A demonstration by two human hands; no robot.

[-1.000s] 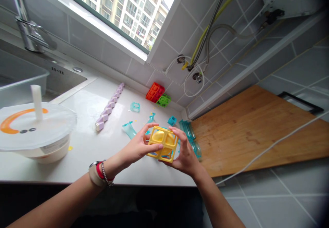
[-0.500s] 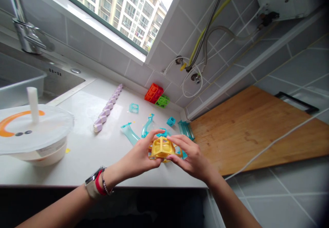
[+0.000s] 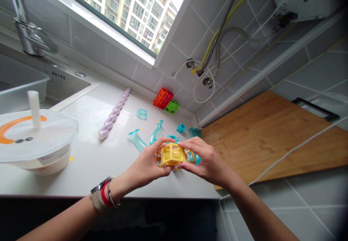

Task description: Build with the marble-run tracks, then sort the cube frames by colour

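Between my two hands is a yellow openwork plastic toy block piece (image 3: 173, 154), held above the counter near its front edge. My left hand (image 3: 151, 160) grips its left side, thumb below and fingers on top. On the other side my right hand (image 3: 204, 159) pinches it the same way. Parts of the yellow piece are hidden by the fingers. Just behind lie clear teal track pieces: a curved one (image 3: 156, 132) and a flared one (image 3: 137, 140). A small teal cube (image 3: 181, 128) and a pale teal square frame (image 3: 141, 113) sit farther back.
A red block (image 3: 162, 98) and a green block (image 3: 172, 107) stand against the wall. To the left are a row of lilac blocks (image 3: 112, 118), a lidded tub with a straw (image 3: 49, 150) and the sink (image 3: 67, 83). At right leans a wooden board (image 3: 269, 139).
My right hand has shifted slightly right and up, and its forearm has swung outward to the right. The yellow piece stays in both hands at nearly the same place.
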